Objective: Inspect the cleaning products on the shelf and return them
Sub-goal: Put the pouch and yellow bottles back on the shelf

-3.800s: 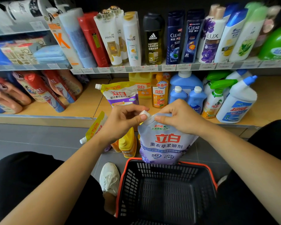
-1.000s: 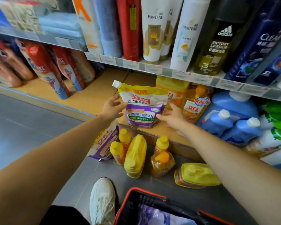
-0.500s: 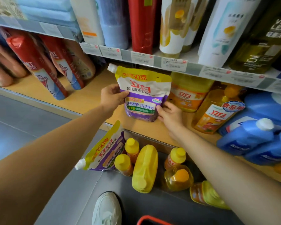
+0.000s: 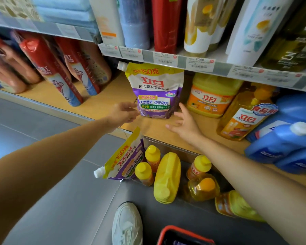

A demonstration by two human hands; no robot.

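While the head camera is my only view, I read the purple detergent pouch point(image 4: 155, 91) as standing upright on the wooden lower shelf point(image 4: 104, 101), its spout up near the price strip point(image 4: 166, 59) and its right side just beside a yellow jug point(image 4: 210, 96). The left hand point(image 4: 124, 112) hangs at the pouch's lower left edge with fingers loose and holding nothing; motion blur stops me telling whether the fingertips touch the film. The right hand point(image 4: 184, 124) is spread wide and flat, just off the lower right corner, clear of the pouch. So neither hand has a grip, and the pouch stands on its own soft base. That is my main worry: a filled pouch with a heavy top can slump forward off the shelf lip if a finger brushes it. Below the lip a second pouch point(image 4: 124, 160) leans on the floor against a cluster of yellow-capped bottles point(image 4: 167, 177), so a falling pouch would hit them and could scatter them toward the white shoe point(image 4: 127, 225). A careless sweep of the right arm could also knock the orange bottle point(image 4: 244, 117) nearby. I judge the floor items not yet returned; only the rim of the red basket point(image 4: 182, 234) shows at the bottom edge.
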